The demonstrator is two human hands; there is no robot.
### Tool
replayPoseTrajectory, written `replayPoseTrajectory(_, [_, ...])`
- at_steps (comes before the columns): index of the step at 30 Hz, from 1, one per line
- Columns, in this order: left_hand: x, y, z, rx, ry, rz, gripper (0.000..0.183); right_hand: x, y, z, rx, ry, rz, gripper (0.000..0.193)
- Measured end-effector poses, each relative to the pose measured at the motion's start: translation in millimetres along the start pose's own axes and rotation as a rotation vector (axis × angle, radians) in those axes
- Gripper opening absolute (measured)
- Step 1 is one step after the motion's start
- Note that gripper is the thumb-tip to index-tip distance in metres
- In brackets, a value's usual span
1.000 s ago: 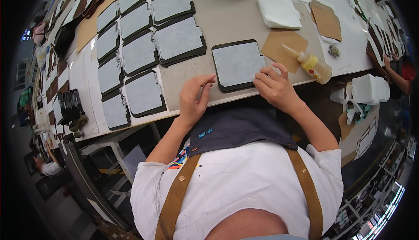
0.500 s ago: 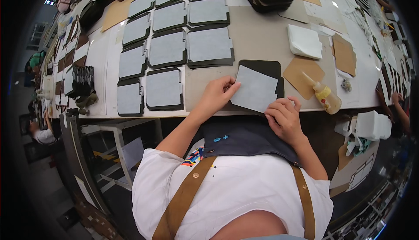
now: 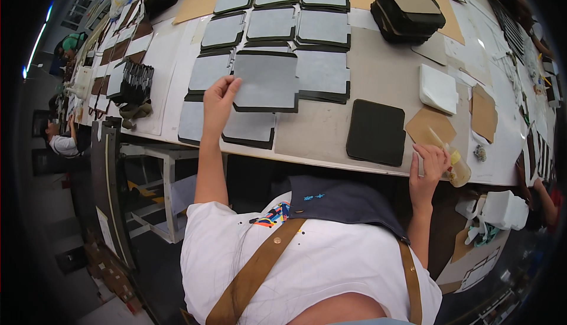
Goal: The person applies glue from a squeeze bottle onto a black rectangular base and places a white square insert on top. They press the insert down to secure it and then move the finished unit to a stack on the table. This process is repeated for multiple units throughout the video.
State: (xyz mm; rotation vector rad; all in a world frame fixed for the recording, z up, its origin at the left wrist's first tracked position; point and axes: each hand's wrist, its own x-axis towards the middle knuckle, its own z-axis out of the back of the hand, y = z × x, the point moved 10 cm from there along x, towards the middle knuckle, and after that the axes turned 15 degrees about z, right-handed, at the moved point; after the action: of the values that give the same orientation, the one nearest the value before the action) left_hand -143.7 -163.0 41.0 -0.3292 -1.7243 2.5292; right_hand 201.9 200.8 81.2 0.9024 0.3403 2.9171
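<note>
A thin black panel with a pale grey sheet on its face [image 3: 266, 81] is pinched at its left edge between the thumb and fingers of my left hand [image 3: 218, 102]. It is above the rows of similar grey-faced panels [image 3: 323, 28] and covers part of them. My right hand [image 3: 429, 168], fingers apart and slightly bent, is at the table's front edge beside a glue bottle [image 3: 460, 172] with a yellow collar and a pointed nozzle. Whether its fingertips touch the bottle is unclear. Between my hands a plain black panel [image 3: 376, 132] lies flat on the table.
At the back right stands a tall stack of black pieces [image 3: 407, 12]. A white folded pad [image 3: 437, 89] and brown card pieces [image 3: 484, 112] lie to the right. Dark pieces stand bunched [image 3: 130, 81] on the left. A co-worker [image 3: 64, 142] is at far left.
My left hand has carried the grey-faced panel left, off the black panel and over the rows. My right hand has let go of it and moved right to the glue bottle. The view has shifted.
</note>
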Motion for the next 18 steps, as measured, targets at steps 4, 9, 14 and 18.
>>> replayPoseTrajectory(4, [-7.0,-6.2,55.6,-0.097,-0.007,0.145,0.028,-6.2,-20.4,18.1,-0.156,-0.031,-0.033,0.020])
replayPoseTrajectory(9, [-23.2,28.1,80.8,-0.134,0.048,0.215,0.029,-34.7,-65.9,53.0,-0.338,-0.087,-0.180,0.019])
replayPoseTrajectory(14, [-29.6,74.3,46.7,-0.004,0.119,0.350,0.031,-52.6,-90.6,61.7,-0.475,-0.058,-0.235,0.020])
replayPoseTrajectory(18, [-26.4,84.1,46.9,0.236,0.036,0.273,0.033,-63.3,-105.5,62.4,-0.482,-0.032,-0.273,0.027])
